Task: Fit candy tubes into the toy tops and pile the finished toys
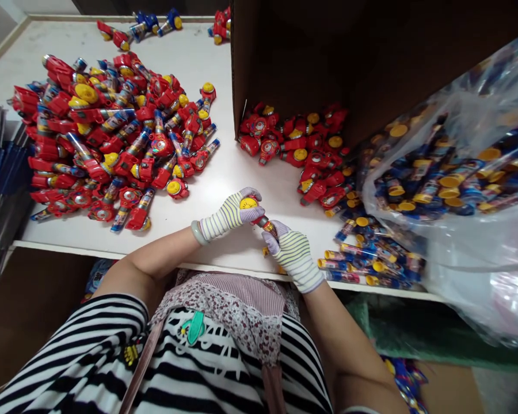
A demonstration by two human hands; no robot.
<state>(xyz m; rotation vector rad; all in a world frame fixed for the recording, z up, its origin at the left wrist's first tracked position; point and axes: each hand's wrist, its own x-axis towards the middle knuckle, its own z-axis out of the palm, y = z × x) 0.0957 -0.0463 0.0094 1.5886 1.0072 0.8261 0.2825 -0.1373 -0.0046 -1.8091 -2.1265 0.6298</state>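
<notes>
Both my hands wear striped white gloves with purple fingertips, close together above the front of the white table [224,167]. My left hand [229,216] is closed around the head of a red plastic toy [248,203], whose round yellow part faces up. On the toy's lower end, my right hand [294,256] grips a small printed tube [269,228]. The tube lines up with the toy; whether it is fully seated cannot be seen under my fingers. A small yellow piece [265,251] lies on the table beside my right hand.
A large pile of red toys with tubes [125,138] covers the table's left side. More red toys [302,149] spill from a tipped cardboard box [293,57]. To the right, loose yellow-capped tubes [362,253] lie before a clear plastic bag [470,230] of tubes.
</notes>
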